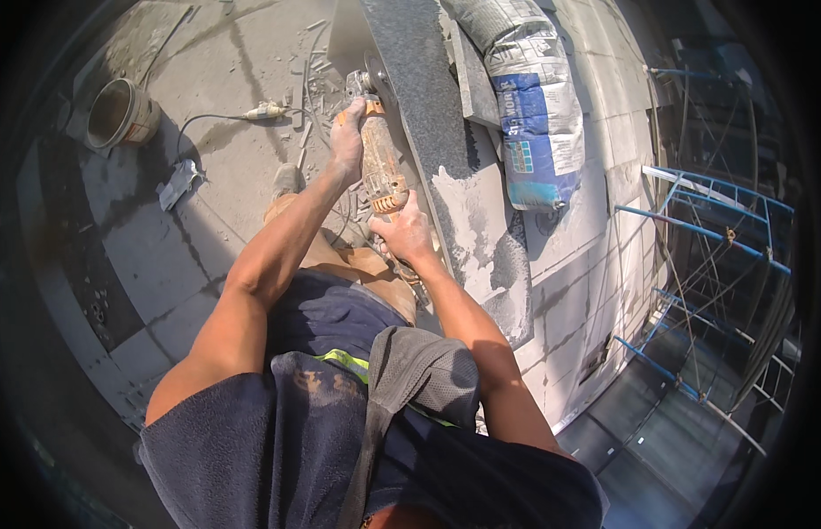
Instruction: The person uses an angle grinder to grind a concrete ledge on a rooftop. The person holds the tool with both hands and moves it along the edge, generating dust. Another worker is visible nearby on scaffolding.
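Note:
A worn orange angle grinder (381,157) lies lengthwise between my two hands. My left hand (345,141) is closed around its front end, close to the disc (378,78). Further back, my right hand (408,233) grips the rear of the body. The disc stands at the left edge of a long dark grey stone slab (419,84); whether it touches the stone I cannot tell. Pale dust coats my fingers and the tool.
Right of the slab lies a filled white-and-blue bag (534,123). Thin offcuts (319,63) litter the floor, with a cable connector (264,111) and a crumpled packet (179,183) nearby. A bucket (142,122) stands at far left. Blue scaffolding (710,231) rises at right.

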### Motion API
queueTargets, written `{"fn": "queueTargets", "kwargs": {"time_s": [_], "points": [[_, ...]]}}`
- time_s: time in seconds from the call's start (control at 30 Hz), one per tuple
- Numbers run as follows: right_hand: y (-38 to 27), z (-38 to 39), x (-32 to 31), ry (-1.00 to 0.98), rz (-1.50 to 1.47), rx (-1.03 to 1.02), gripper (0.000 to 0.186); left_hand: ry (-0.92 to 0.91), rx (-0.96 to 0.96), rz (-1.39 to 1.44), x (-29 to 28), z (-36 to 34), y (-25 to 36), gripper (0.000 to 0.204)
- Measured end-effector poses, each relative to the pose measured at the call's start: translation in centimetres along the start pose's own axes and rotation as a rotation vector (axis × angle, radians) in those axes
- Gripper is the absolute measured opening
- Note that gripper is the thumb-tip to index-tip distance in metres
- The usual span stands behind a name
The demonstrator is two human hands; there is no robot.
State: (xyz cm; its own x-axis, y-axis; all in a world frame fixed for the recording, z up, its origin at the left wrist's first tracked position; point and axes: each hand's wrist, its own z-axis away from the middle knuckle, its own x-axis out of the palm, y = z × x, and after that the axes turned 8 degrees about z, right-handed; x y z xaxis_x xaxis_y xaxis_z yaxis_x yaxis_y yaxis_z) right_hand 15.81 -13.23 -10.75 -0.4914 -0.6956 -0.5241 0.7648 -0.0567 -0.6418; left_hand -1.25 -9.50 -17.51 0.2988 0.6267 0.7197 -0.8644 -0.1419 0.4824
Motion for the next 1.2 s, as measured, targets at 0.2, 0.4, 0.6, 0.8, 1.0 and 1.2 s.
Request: {"fn": "queueTargets", "kwargs": {"time_s": [0.2,0.4,0.6,0.8,1.0,1.2], "points": [[-0.6,-1.9,0.0,-0.019,-0.006,0.021,0.073,-0.031,0.006,0.057,0.0,-2.1,0.6,0.037],[0.6,0.6,0.2,0.003,-0.015,0.050,0.063,-0.062,-0.024,-0.025,-0.3,0.6,-0.1,0.038],[2.4,3.4,0.3,0.003,-0.049,0.005,0.063,-0.022,-0.006,-0.010,-0.6,3.2,-2.2,0.038],[2.5,5.3,-0.1,-0.023,-0.018,0.058,0.064,-0.002,0.016,-0.036,-0.5,5.0,-2.9,0.039],[1.6,2.9,-0.2,-0.029,-0.055,0.033,0.065,-0.074,0.014,0.021,-0.3,2.8,-1.7,0.036],[1.3,-1.1,0.3,0.027,0.039,0.013,0.063,-0.063,0.046,0.026,-0.9,-1.2,-0.9,0.039]]}}
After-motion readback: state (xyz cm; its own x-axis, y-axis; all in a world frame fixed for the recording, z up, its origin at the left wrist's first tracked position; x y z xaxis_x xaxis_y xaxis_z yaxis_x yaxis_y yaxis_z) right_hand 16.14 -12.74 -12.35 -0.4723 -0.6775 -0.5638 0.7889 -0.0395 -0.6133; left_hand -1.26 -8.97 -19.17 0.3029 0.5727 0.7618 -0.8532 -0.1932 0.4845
